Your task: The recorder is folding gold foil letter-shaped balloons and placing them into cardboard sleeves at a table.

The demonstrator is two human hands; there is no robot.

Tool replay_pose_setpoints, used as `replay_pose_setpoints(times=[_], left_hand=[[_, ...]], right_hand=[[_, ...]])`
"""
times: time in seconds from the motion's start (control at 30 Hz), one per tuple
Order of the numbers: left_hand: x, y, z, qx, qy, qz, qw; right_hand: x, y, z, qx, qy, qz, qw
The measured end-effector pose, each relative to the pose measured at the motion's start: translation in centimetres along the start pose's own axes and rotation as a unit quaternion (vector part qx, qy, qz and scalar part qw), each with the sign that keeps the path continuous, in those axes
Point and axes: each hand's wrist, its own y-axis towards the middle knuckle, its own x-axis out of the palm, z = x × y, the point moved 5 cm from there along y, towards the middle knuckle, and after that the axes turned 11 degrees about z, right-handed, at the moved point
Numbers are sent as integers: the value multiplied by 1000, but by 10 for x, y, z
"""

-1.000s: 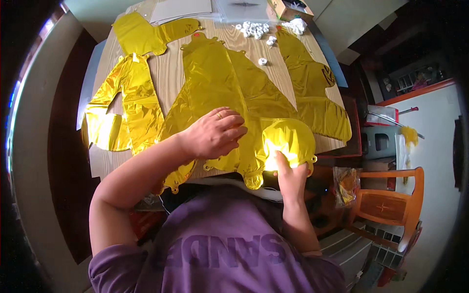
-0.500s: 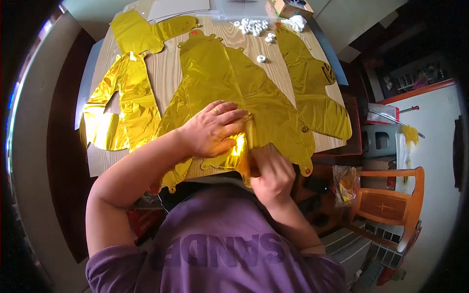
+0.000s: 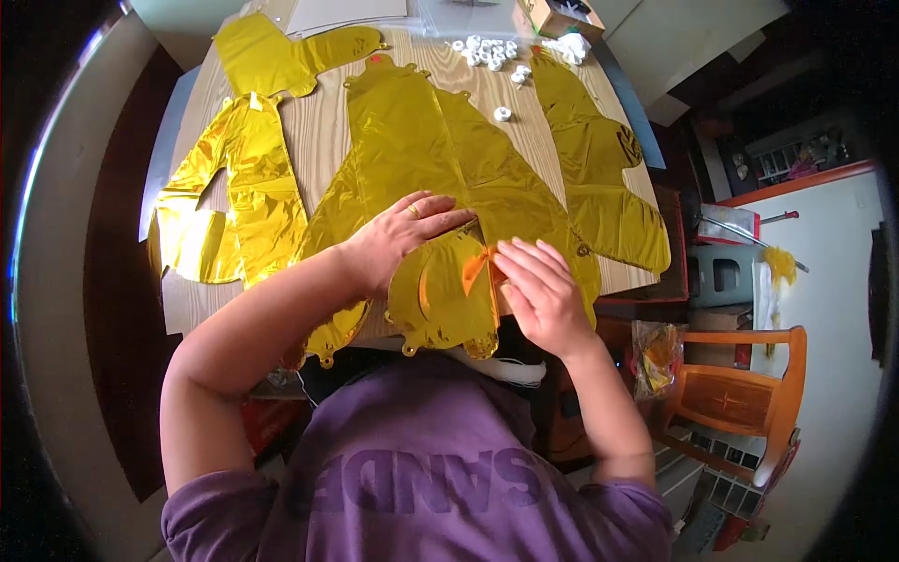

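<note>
A large flat gold foil balloon (image 3: 398,140) is spread in front of me, its near part folded into a shiny flap (image 3: 440,304) with small tabs along its lower edge. My left hand (image 3: 403,234) lies on the foil at the flap's upper left, fingers stretched out and pressing down; its thumb is hidden. At the flap's right edge, my right hand (image 3: 543,290) rests with fingers extended and thumb apart, touching the foil. An orange patch shows on the flap beside those fingertips; whether it is a reflection I cannot tell.
More flat gold foil balloons lie around: one at left (image 3: 257,178), one at far left (image 3: 253,56), one at right (image 3: 599,178). Small white rolls (image 3: 489,49) sit at the back near a cardboard box (image 3: 559,21). A wooden chair (image 3: 740,398) stands at right.
My right hand has moved up from the table's near edge to the flap's right side, its fingers straightening. The flap has opened out wider. My left hand stays about where it was.
</note>
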Motion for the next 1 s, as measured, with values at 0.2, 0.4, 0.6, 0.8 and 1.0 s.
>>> replay_pose_setpoints(times=[0.2,0.4,0.6,0.8,1.0], left_hand=[[-4,1,0,-24,-31,-9,999],[1,0,-4,-19,-14,-16,1000],[0,-1,-3,-8,-21,-15,1000],[2,-8,-25,-298,-360,60,882],[-11,32,23,28,-37,53,997]], right_hand=[[16,8,-3,-58,-49,-86,993],[17,6,-3,-84,-72,-107,988],[14,8,-4,-120,-92,-127,980],[13,18,-5,-132,-76,-153,976],[14,22,-5,-181,-97,-141,968]])
